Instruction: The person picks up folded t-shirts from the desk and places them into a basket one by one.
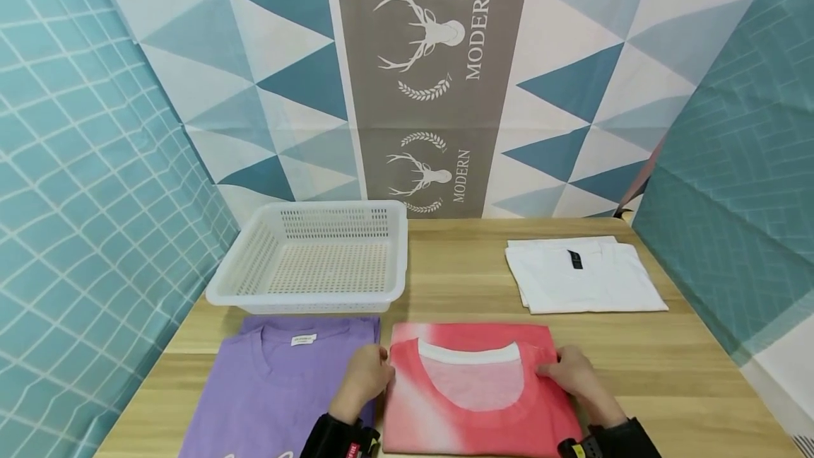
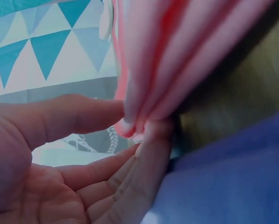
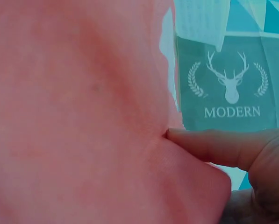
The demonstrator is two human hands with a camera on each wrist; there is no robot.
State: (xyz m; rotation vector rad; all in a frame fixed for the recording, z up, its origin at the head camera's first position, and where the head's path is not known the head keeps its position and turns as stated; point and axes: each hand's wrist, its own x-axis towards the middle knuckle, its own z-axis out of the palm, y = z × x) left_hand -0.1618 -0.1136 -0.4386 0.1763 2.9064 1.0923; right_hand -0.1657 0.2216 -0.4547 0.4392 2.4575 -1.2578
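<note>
A folded red-pink T-shirt (image 1: 470, 430) with a white collar band lies on the table in front of me. My left hand (image 1: 367, 375) pinches its left edge; in the left wrist view the thumb and fingers (image 2: 74, 116) meet at the layered folds. On the opposite side my right hand (image 1: 575, 372) pinches the shirt's right edge near the collar. The right wrist view shows the thumb (image 3: 209, 144) pressing into the red cloth (image 3: 83, 116), with the other fingers mostly hidden behind it. A folded purple T-shirt (image 1: 292, 387) lies just left of my left hand.
A white plastic basket (image 1: 305, 300) with perforated walls stands at the back left, behind the purple shirt. Folded white T-shirts (image 1: 591, 281) lie at the back right of the wooden table (image 1: 668, 373). Patterned cloth hangs behind and at both sides.
</note>
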